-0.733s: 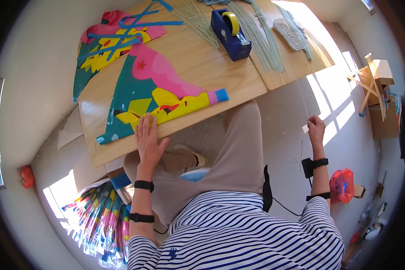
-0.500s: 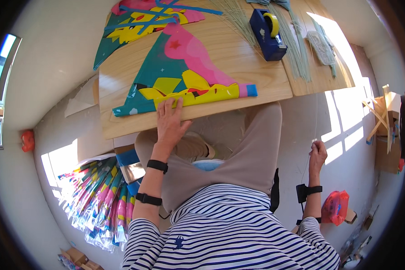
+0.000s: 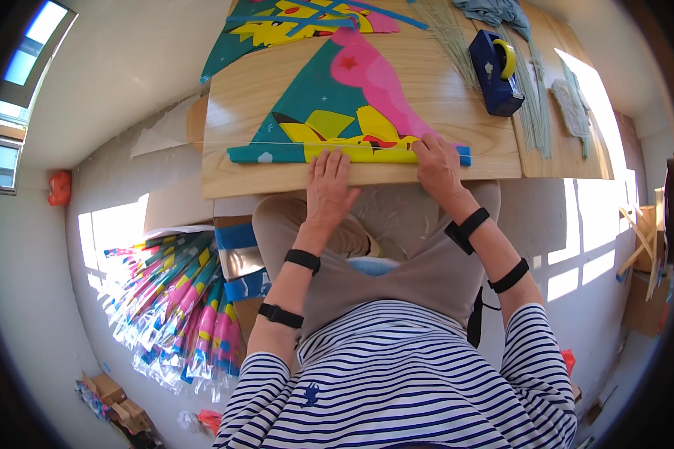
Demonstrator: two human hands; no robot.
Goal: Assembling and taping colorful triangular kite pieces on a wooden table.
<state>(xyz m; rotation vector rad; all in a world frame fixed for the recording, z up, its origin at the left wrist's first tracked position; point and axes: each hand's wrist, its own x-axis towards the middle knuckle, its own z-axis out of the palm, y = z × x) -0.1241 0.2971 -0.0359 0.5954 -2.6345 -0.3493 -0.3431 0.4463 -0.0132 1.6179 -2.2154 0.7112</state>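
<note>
A triangular sheet [image 3: 314, 90] in green, pink and yellow, looking like a kite, lies on the wooden table, its near edge folded into a roll. My left hand [image 3: 329, 191] rests on that yellow roll, fingers stretched out flat. At the roll's right part my right hand [image 3: 439, 168] is closed, its fingertips pinching a thin pale rod [image 3: 225, 143]. The rod runs across the sheet just above the roll and sticks out past its left end. My right fingers hide the rod's right end.
Farther back lies another coloured sheet [image 3: 277, 34] with blue strips. A blue tape dispenser [image 3: 494, 82] stands at the right, beside bundles of pale rods [image 3: 535, 112] and a clear plastic box [image 3: 569, 108]. Many rolled, bagged sheets [image 3: 180, 307] fan out below the table's left side.
My right hand has come up from beside my right leg to the roll, bringing the thin rod across the sheet. My left hand still lies on the roll.
</note>
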